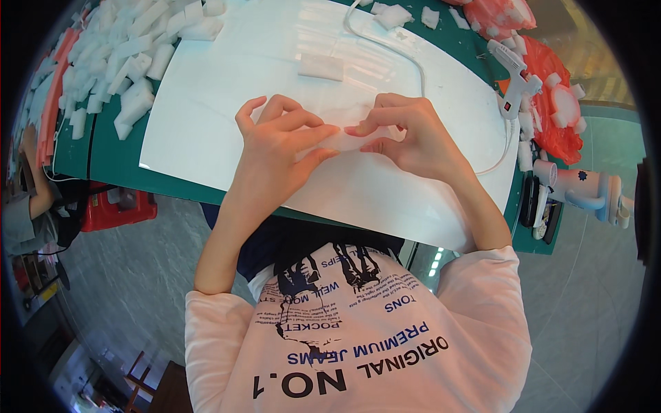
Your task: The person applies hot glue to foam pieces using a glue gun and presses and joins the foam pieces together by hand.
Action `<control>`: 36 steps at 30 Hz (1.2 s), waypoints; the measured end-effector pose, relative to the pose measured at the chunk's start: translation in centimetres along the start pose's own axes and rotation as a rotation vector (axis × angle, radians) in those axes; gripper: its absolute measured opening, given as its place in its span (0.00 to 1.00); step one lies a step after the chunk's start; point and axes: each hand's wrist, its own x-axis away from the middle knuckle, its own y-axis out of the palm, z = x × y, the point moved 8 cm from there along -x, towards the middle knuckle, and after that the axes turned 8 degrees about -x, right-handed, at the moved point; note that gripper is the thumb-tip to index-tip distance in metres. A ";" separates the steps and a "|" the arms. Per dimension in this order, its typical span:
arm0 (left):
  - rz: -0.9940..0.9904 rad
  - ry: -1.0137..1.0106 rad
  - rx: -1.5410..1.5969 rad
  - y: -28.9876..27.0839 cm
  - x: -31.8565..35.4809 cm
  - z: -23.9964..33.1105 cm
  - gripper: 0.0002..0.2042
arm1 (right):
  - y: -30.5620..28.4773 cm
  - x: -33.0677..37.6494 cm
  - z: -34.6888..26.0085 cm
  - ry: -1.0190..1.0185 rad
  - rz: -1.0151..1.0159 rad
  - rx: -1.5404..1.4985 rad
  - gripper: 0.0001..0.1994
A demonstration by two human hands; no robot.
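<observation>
Above the white board, a thin, pale white piece, apparently foam, spans the gap between my two hands. My left hand pinches its left end between thumb and forefinger, the other fingers raised and curled. At the right end, my right hand grips it with thumb and bent fingers. The piece blends into the white board, so its exact outline is hard to make out. Beyond my hands, a flat rectangular white foam block lies on the board.
White foam blocks heap at the far left. On the right are a white glue gun with its cord, red plastic bags and a white-and-blue device. Another person's arm shows at the left edge, near a red stool.
</observation>
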 end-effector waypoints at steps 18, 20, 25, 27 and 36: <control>0.131 -0.028 -0.011 -0.8 -0.1 0.3 0.13 | -0.7 1.2 -0.2 -0.166 0.154 0.026 0.13; 0.110 -0.045 0.060 -1.1 -0.9 -0.2 0.13 | -1.4 0.7 -0.2 -0.104 0.123 -0.040 0.14; 0.103 -0.035 0.090 -1.8 -1.2 -0.4 0.13 | -1.9 0.5 -1.1 -0.077 0.108 -0.057 0.14; 0.074 -0.044 0.090 -1.3 -0.9 -0.4 0.13 | -1.1 0.6 -1.4 -0.090 0.098 0.004 0.13; 0.075 -0.049 0.047 0.0 0.5 -0.1 0.12 | 0.1 0.6 -0.6 -0.011 0.024 0.037 0.13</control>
